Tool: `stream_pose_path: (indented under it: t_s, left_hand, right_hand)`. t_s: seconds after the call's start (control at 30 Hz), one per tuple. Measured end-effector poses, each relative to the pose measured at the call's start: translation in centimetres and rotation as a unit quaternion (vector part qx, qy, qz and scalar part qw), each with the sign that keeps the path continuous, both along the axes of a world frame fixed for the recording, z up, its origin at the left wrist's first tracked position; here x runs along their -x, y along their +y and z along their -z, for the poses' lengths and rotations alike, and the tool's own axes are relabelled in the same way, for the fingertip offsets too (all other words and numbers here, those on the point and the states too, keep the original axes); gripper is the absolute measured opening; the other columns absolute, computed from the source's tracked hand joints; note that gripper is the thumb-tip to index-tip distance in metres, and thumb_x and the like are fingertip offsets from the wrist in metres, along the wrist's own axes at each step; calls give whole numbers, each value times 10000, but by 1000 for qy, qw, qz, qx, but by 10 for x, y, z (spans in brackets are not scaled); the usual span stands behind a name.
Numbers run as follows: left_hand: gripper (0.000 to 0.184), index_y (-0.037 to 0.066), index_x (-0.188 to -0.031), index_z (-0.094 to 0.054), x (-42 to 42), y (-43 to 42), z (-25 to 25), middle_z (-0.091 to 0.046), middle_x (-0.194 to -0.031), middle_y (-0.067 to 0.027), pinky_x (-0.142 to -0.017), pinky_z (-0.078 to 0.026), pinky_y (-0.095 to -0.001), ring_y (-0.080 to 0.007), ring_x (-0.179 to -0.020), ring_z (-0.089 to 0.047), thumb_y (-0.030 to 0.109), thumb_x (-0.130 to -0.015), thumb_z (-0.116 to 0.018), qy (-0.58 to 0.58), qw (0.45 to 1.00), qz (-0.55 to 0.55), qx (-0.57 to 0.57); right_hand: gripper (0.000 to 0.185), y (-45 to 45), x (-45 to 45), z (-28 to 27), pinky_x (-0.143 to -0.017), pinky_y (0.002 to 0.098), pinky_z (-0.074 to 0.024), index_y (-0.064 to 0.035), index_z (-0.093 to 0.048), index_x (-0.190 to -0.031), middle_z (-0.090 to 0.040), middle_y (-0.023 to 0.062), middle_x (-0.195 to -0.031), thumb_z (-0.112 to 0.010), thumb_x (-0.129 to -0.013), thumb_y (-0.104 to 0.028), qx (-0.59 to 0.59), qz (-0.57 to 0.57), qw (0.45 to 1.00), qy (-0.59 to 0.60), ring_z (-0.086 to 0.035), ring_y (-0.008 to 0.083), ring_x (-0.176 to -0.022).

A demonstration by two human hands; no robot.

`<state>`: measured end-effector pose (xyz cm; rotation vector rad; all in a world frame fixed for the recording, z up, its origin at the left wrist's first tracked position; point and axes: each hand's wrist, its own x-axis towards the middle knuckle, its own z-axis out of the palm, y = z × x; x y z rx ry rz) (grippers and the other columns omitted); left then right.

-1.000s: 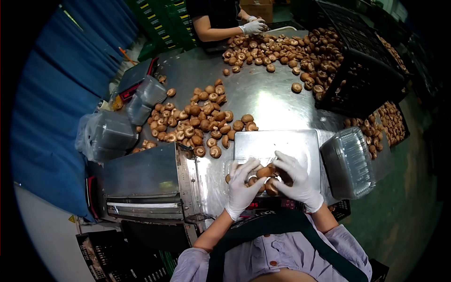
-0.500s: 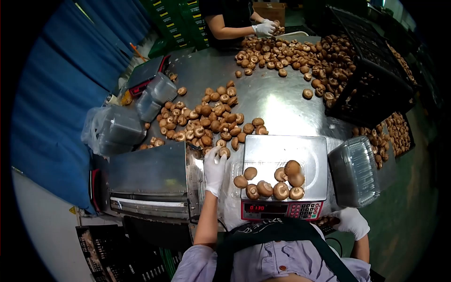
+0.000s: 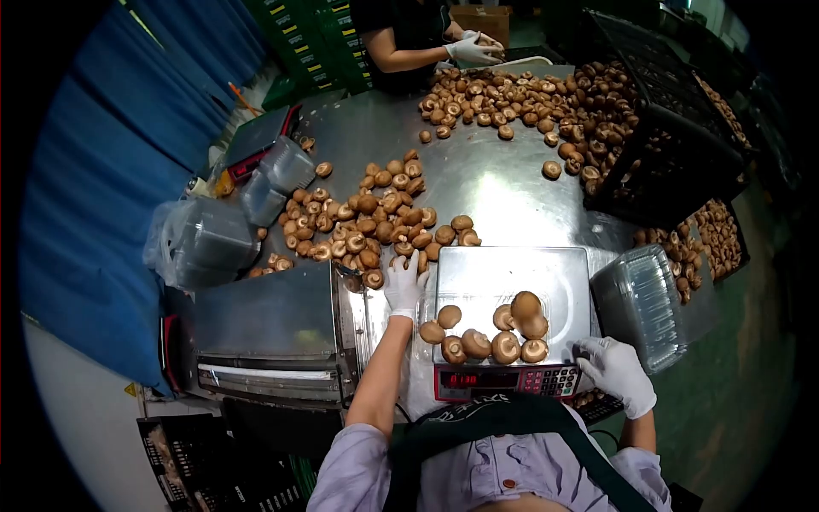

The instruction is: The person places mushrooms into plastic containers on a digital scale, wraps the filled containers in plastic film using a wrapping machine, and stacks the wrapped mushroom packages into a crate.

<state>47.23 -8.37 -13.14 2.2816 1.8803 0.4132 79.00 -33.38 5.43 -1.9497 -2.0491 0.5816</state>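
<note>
My left hand (image 3: 403,288), gloved in white, reaches to the near edge of the mushroom pile (image 3: 367,220), fingers apart against the mushrooms; no mushroom shows in its grasp. At the scale's right edge is my right hand (image 3: 621,374), also gloved, its fingers apart and nothing visible in them. Between my hands, the scale (image 3: 559,277) bears a clear tray with several brown mushrooms (image 3: 506,347) in it, some caps up, some stems up. Red digits on its display (image 3: 463,380) look like 0130.
Stacked clear trays (image 3: 640,307) stand right of the scale. A metal machine (image 3: 264,316) is at left, with bagged trays (image 3: 205,243) behind it. A black crate (image 3: 665,154) leans at the back right beside more mushrooms (image 3: 503,98). Across the table, a co-worker's gloved hands (image 3: 474,49) handle something.
Both hands left the tray, uncovering its mushrooms. My left hand went to the pile at left; my right hand swung down past the scale's right side, then came back up to its edge.
</note>
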Motion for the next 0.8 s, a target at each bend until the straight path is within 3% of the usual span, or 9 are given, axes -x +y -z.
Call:
stream_pose_path:
  t_s: [0.13,0.2,0.3,0.4,0.47,0.5,0.6,0.73,0.8]
  left_hand:
    - [525,229,-1309,-505,6,5,9,-588,-1044,-99,-783,-492,-396,-272,-964,-543,338,-810,-629,-71,997,-25,-32]
    - [480,156,-1291,-546,7,2,-18,-609,-1070,-138,-844,-470,-371,-282,-983,-580,295,-837,-614,-194,978,-67,-26]
    - [519,125,-1289,-551,3,-18,-80,-604,-1115,-127,-905,-441,-355,-249,-1024,-567,181,-793,-693,-386,922,20,-24]
    - [495,153,-1274,-570,-6,-52,-131,-599,-1142,-102,-901,-449,-345,-236,-1036,-556,219,-801,-700,-369,919,133,-34]
    - [466,174,-1255,-585,-13,-75,-140,-601,-1148,-79,-899,-453,-335,-222,-1025,-552,269,-812,-690,-234,944,228,-52]
    - [471,162,-1250,-586,-20,-88,-145,-564,-1195,-128,-934,-430,-354,-258,-1053,-546,199,-794,-701,-208,947,245,25]
    - [565,124,-1315,-514,-34,-108,-144,-532,-1211,-193,-927,-422,-371,-334,-1065,-530,329,-814,-676,-50,954,293,32]
    - [614,82,-1339,-475,-21,-105,-159,-515,-1260,-193,-975,-399,-364,-326,-1140,-510,339,-819,-675,-63,961,268,-27]
    - [629,88,-1367,-442,-5,-100,-161,-473,-1312,-221,-1022,-362,-411,-358,-1194,-477,360,-836,-640,-269,938,210,55]
  right_hand:
    - [306,10,2,-9,-766,368,-506,-63,-625,-1106,-644,155,-969,-630,-827,-190,19,36,998,51,-617,321,-848]
    - [300,14,5,-10,-784,355,-504,-53,-627,-1107,-648,149,-999,-621,-833,-178,17,43,997,66,-619,311,-876]
    - [289,16,7,-11,-781,355,-509,-53,-633,-1097,-653,143,-1003,-616,-831,-164,17,39,996,79,-626,307,-876]
    - [294,20,8,-7,-774,358,-513,-49,-635,-1094,-657,142,-997,-618,-824,-163,15,15,998,62,-632,305,-871]
    - [299,23,9,-6,-765,361,-517,-53,-637,-1094,-661,139,-987,-620,-818,-167,-4,6,998,62,-636,308,-860]
    - [299,24,10,-5,-765,361,-517,-53,-637,-1094,-661,139,-987,-620,-818,-167,-4,5,998,62,-636,308,-860]
    - [295,26,13,-5,-761,358,-519,-58,-641,-1092,-661,137,-994,-620,-822,-175,-11,-5,999,48,-637,304,-865]
    - [270,26,17,-7,-713,374,-514,-63,-642,-1055,-669,127,-937,-619,-833,-215,-47,-15,997,63,-639,299,-804]
    - [267,28,19,-10,-704,375,-514,-64,-642,-1054,-669,129,-927,-624,-831,-211,-50,-22,996,70,-638,301,-793]
